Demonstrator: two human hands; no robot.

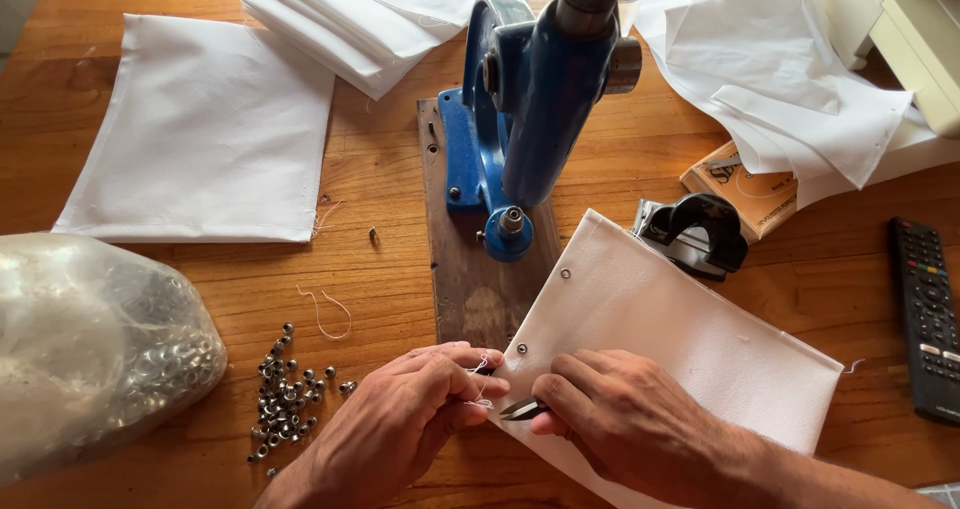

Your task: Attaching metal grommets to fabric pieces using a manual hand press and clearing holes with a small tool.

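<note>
Left hand [405,419]: thumb and forefinger are pinched together on a loose white thread [480,381] that runs from the corner of the white cloth bag [680,344]. The thread is drawn up off the hem, just beside the lower eyelet [521,349].

Right hand [620,419]: its grip is clamped on small thread snips [522,408], blades pointing toward the left grip and lying just below the thread. Whether the blades stand apart or together cannot be told at this size; they appear nearly together.

The bag lies flat on the counter [390,199] under the right hand, its corner between the two grips. A second eyelet [565,273] sits farther up the same edge, beyond both hands.

Judgement on method: the thread wants holding taut and away from the cloth, with the blades brought close to its root but flat to the hem, so the weave and the eyelet rim are not nicked.

Beyond the grips stands a blue hand press [520,119] on a wooden base [470,269]. Outward of the left hand lies a scatter of loose metal eyelets [285,394], and farther out a clear plastic sack of them [95,349]. More white bags [210,134] are stacked well beyond. Outward of the right hand are a black hand punch [700,234], a small cardboard box [750,194] and a remote control [925,319].
</note>
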